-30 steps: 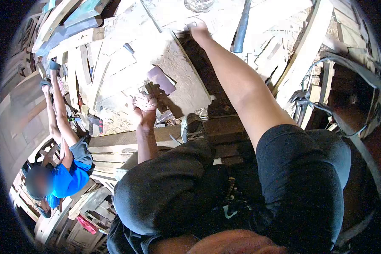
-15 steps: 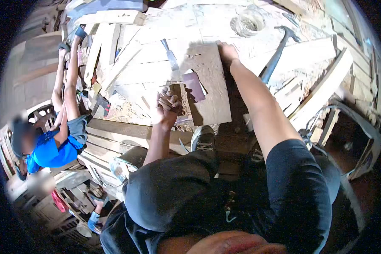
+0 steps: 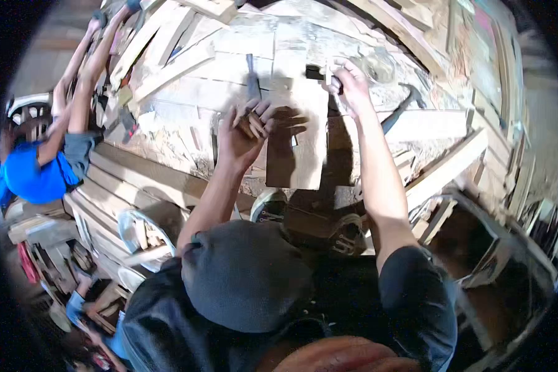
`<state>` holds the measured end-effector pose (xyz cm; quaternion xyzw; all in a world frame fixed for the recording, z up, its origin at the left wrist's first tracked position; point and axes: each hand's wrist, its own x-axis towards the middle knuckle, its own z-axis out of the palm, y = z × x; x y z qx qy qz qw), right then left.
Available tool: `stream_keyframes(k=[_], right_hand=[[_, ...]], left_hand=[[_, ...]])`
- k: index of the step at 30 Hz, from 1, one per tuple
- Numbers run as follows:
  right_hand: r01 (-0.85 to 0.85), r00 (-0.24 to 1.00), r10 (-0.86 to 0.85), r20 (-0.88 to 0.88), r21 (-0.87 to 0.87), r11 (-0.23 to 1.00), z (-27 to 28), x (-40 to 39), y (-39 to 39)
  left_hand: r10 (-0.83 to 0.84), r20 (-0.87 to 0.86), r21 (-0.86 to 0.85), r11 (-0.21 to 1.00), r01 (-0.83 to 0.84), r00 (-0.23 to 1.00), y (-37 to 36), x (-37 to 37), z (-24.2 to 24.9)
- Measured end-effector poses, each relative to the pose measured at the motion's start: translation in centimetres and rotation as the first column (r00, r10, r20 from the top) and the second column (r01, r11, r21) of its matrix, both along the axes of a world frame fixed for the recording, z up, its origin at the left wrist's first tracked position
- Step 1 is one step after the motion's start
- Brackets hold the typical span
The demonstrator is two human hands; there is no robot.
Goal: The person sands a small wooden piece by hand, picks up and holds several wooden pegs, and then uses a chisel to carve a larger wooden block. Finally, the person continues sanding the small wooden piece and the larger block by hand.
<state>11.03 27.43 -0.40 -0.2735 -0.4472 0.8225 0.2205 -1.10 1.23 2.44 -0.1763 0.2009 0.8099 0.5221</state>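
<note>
My left hand point(image 3: 242, 137) is raised palm up beside the board, its fingers curled around several small wooden pieces point(image 3: 254, 126). Above the board's far right corner, my right hand point(image 3: 354, 93) pinches a small pale piece of wood point(image 3: 328, 73). The flat wooden board point(image 3: 294, 170) lies lengthwise in front of me, partly under the shadow of my left hand. Just beyond that hand is a chisel-like tool point(image 3: 252, 74) with a dark blue end. A claw hammer point(image 3: 404, 104) rests to the right of my right forearm.
A clear round container point(image 3: 378, 67) stands behind my right hand. Wooden strips point(image 3: 177, 71) lie at left, with a thick beam point(image 3: 446, 164) at right. A person in a blue shirt point(image 3: 37, 173) sits at left. A white bucket point(image 3: 146, 239) holds wood pieces.
My right hand has left the board's far edge and now holds up a small pale wood piece. My left hand has risen slightly, its fingers loosened. The view has shifted.
</note>
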Motion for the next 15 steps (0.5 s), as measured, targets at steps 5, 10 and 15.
stream_keyframes(k=[5, 10, 15], right_hand=[[-0.39, 0.921, 0.266, 0.285, 0.653, 0.65, 8.4, -3.4, -7.7], [-0.396, 0.918, 0.302, 0.257, 0.604, 0.691, 11.1, -3.7, -10.6], [-0.37, 0.929, 0.225, 0.294, 0.718, 0.589, 12.9, -2.3, -8.9]], left_hand=[[-0.004, -0.007, 0.153, 0.988, 0.005, 1.0, 2.0, -0.4, 0.1], [0.013, 0.031, 0.199, 0.98, -0.019, 0.999, 1.7, -0.7, 1.0], [0.076, 0.011, 0.086, 0.993, -0.077, 0.997, 2.1, -0.2, 3.6]])
